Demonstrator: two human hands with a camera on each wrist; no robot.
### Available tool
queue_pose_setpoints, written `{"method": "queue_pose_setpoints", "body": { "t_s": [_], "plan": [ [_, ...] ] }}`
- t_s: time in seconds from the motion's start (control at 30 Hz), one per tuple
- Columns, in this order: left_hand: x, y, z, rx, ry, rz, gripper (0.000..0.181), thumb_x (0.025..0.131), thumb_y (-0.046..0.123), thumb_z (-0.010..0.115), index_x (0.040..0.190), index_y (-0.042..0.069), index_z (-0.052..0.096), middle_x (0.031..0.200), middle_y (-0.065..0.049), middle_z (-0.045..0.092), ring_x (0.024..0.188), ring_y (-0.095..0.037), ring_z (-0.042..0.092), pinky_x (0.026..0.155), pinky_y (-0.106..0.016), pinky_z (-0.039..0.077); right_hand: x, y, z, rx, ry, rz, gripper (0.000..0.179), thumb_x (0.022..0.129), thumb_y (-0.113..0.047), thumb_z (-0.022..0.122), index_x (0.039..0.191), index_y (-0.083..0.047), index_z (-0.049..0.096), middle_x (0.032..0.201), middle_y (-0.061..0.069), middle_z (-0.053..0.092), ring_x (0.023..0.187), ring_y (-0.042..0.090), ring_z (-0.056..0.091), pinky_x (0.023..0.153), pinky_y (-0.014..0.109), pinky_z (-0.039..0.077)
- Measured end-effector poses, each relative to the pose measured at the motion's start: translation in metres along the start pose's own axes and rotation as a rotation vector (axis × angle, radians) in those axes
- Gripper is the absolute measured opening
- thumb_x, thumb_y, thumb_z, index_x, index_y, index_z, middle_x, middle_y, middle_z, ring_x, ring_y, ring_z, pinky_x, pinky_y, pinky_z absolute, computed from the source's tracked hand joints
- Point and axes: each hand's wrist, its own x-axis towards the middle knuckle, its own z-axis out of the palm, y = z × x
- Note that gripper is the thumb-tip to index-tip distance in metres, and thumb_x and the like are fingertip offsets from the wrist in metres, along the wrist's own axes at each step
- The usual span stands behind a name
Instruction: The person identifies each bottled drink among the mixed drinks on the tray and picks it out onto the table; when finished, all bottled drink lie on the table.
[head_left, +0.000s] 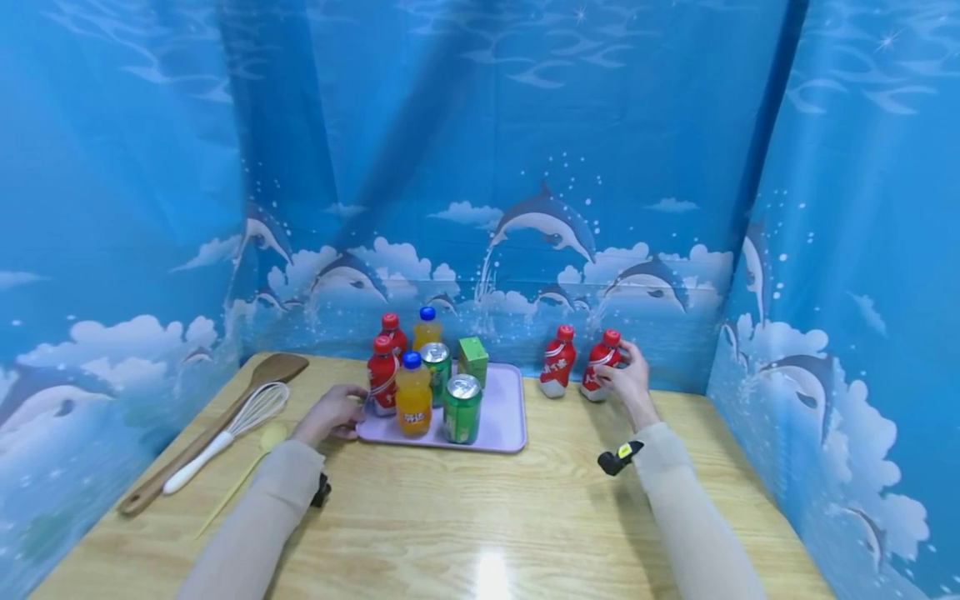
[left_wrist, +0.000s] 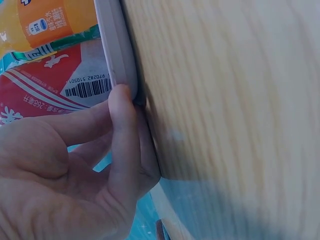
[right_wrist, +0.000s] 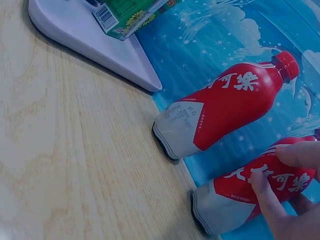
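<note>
My left hand (head_left: 335, 412) is at the left edge of the pale purple tray (head_left: 504, 417); in the left wrist view its fingers grip the rim at a corner. On the tray stand two red cola bottles (head_left: 382, 377), two orange soda bottles (head_left: 414, 402), two green cans (head_left: 462, 410) and a green carton (head_left: 472, 360). At the back right, my right hand (head_left: 630, 383) holds a red cola bottle (right_wrist: 235, 192) around its upper body, the bottle upright near the table's far edge. Another red cola bottle (right_wrist: 225, 107) stands just left of it, apart from the hand.
Left on the wooden table (head_left: 420, 517) lie a wooden spatula (head_left: 225, 425), a white-handled whisk (head_left: 225, 437) and a thin yellow spoon (head_left: 243, 475). A blue dolphin-print curtain (head_left: 480, 167) closes in the back and both sides.
</note>
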Motion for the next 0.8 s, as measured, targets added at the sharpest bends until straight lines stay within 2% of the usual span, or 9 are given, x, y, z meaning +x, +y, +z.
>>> {"method": "queue_pose_setpoints", "body": {
  "t_s": [0.13,0.33,0.43,0.53,0.6,0.7,0.8],
  "plan": [
    [0.0,0.0,-0.001,-0.006,-0.001,0.001,0.067,0.09,-0.009,0.055,0.155,-0.005,0.04,0.126,-0.027,0.055,0.071,-0.015,0.06,0.06,-0.023,0.061,-0.001,0.0,-0.004,-0.054,-0.025,-0.022,0.082,0.096,0.005,0.068,0.166,-0.014,0.03,0.161,0.026,0.04,0.137,0.042,0.053,0.093,0.036,0.066],
    [0.0,0.002,-0.003,-0.014,-0.006,0.017,0.068,0.09,-0.009,0.056,0.156,-0.005,0.038,0.132,-0.03,0.054,0.071,-0.015,0.06,0.06,-0.022,0.061,0.003,0.006,-0.01,-0.24,-0.068,-0.143,0.079,0.099,-0.005,0.068,0.166,-0.009,0.026,0.16,0.03,0.04,0.142,0.048,0.049,0.101,0.054,0.062],
    [0.001,0.001,-0.003,-0.017,-0.008,0.018,0.069,0.09,-0.009,0.056,0.156,-0.005,0.038,0.131,-0.029,0.054,0.07,-0.014,0.06,0.06,-0.022,0.06,0.005,0.01,-0.013,-0.339,-0.073,-0.187,0.079,0.099,-0.01,0.07,0.165,-0.007,0.027,0.16,0.03,0.042,0.144,0.048,0.048,0.109,0.058,0.056],
    [0.002,0.0,-0.003,-0.017,-0.007,0.01,0.069,0.09,-0.009,0.056,0.156,-0.005,0.038,0.123,-0.025,0.056,0.073,-0.015,0.06,0.06,-0.022,0.061,0.005,0.012,-0.015,-0.397,-0.083,-0.197,0.082,0.099,-0.014,0.071,0.166,-0.007,0.025,0.162,0.028,0.041,0.148,0.046,0.044,0.118,0.059,0.048],
    [0.002,-0.002,-0.002,-0.015,-0.008,0.007,0.068,0.091,-0.009,0.057,0.156,-0.005,0.039,0.12,-0.024,0.057,0.075,-0.015,0.06,0.061,-0.023,0.061,0.002,0.012,-0.015,-0.389,-0.09,-0.185,0.085,0.1,-0.017,0.07,0.167,-0.007,0.02,0.165,0.028,0.037,0.15,0.046,0.042,0.123,0.059,0.043],
    [0.002,-0.002,-0.001,-0.016,-0.008,0.011,0.068,0.09,-0.008,0.057,0.156,-0.004,0.039,0.126,-0.026,0.056,0.074,-0.016,0.061,0.062,-0.023,0.062,-0.009,0.008,-0.015,-0.314,-0.068,-0.155,0.088,0.102,-0.022,0.068,0.169,-0.01,0.011,0.17,0.026,0.028,0.155,0.045,0.034,0.128,0.058,0.037],
    [0.002,-0.003,-0.001,-0.018,-0.011,0.019,0.068,0.09,-0.008,0.056,0.156,-0.005,0.039,0.135,-0.031,0.053,0.071,-0.015,0.061,0.061,-0.023,0.061,-0.021,0.003,-0.012,-0.255,0.032,-0.167,0.085,0.104,-0.03,0.064,0.169,-0.014,0.012,0.172,0.022,0.025,0.158,0.042,0.03,0.13,0.058,0.033]
  ]
}}
